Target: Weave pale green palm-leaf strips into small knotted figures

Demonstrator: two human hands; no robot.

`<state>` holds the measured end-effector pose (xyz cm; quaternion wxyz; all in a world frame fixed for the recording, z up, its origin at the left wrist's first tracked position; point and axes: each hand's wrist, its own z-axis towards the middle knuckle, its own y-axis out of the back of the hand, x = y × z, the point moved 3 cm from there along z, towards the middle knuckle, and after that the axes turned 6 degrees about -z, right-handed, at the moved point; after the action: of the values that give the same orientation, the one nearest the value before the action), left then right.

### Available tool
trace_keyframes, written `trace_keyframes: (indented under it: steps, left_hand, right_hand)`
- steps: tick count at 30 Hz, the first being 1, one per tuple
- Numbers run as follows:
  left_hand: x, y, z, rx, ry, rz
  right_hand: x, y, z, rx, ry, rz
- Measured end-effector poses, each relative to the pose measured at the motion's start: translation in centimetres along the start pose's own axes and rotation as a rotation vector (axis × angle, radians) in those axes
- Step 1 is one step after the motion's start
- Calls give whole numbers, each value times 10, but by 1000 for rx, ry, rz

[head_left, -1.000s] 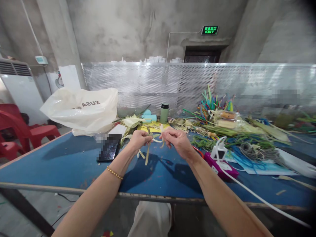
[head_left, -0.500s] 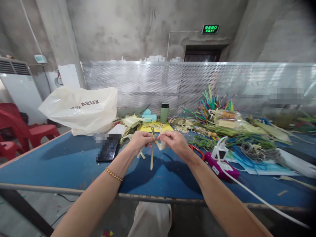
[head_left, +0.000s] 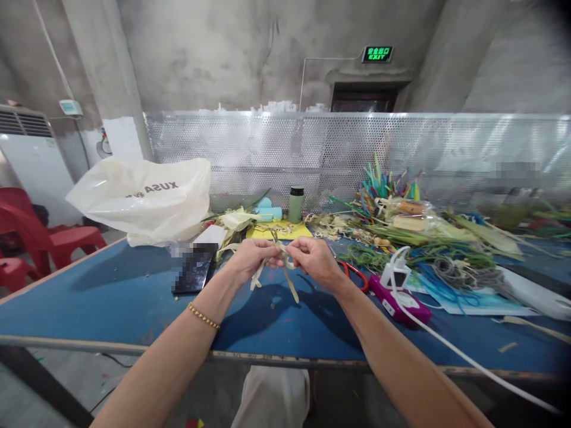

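Above the middle of the blue table, my two hands meet around pale, flat strips of dried leaf (head_left: 291,286). My left hand (head_left: 255,259) is closed, thumb and fingers pinching the strips where they cross, and loose ends hang below it. Close by on the right, my right hand (head_left: 314,260) pinches a strip near the same crossing. A short, darker stub points up between the hands. How the strips are knotted or folded is hidden by the fingers.
A black tablet (head_left: 195,270) lies left of my hands, near a big white plastic bag (head_left: 147,199). Behind stands a green bottle (head_left: 296,205). To the right are red-handled scissors (head_left: 357,276), a purple power block (head_left: 397,300) with a white cable, and heaps of coloured cords (head_left: 459,273).
My right hand has come closer to my left. The hanging strip has swung to the right, and the light strip loop between my hands has grown smaller.
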<state>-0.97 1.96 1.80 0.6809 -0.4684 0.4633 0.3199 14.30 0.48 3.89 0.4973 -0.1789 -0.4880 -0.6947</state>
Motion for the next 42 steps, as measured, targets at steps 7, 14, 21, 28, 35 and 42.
trace_keyframes:
  steps: [7,14,21,28,35,42]
  left_hand:
    - [-2,-2,-2,25,22,-20]
    - [0,-1,-2,13,53,-8]
    - [-1,-3,-3,12,27,35]
    - [-2,-8,-5,-6,-28,91]
    - [0,-8,-3,-14,-67,122]
    - [1,-7,-1,-30,-61,122]
  right_hand:
    - [-1,1,0,-31,26,-37]
    - [-5,1,1,-111,91,-130]
    - [-1,1,-1,-203,150,-316]
    - [-1,0,-2,-161,137,-288]
    - [1,1,-1,-177,119,-372]
    - [4,0,-3,-191,187,-365]
